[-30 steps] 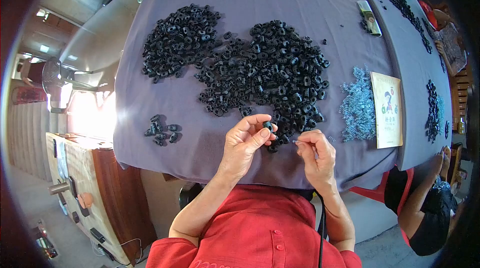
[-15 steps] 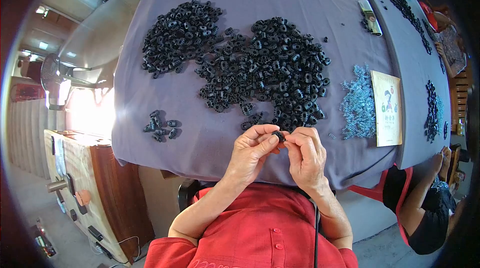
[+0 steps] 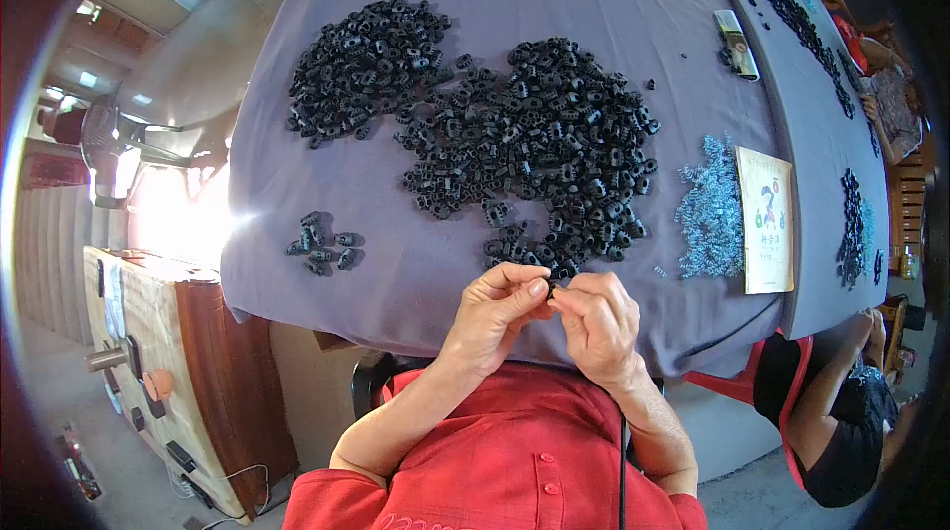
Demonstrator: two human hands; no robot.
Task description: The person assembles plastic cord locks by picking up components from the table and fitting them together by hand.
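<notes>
Close to the table's front edge, my left hand [image 3: 500, 314] pinches a small black part [image 3: 551, 287] between thumb and fingers. My right hand [image 3: 600, 320] meets it from the right, fingertips pressed together at the part; whatever they grip is hidden. Beyond the hands lies a large pile of black parts [image 3: 554, 134], joined on the left to a second pile [image 3: 361, 65]. A heap of small clear bluish springs [image 3: 710, 213] is at the right. Several black parts [image 3: 319, 243] form a small group at the left.
Beside the springs lies a printed booklet [image 3: 766, 221], with a white and green packet [image 3: 736, 45] farther back. Another grey table section [image 3: 811, 144] holds more black parts. A person in black [image 3: 851, 421] sits at the right. A wooden cabinet [image 3: 228, 372] stands left.
My right hand has moved left from beside the springs' side to meet my left hand. Both hands came together at the black part, then shifted slightly nearer my body.
</notes>
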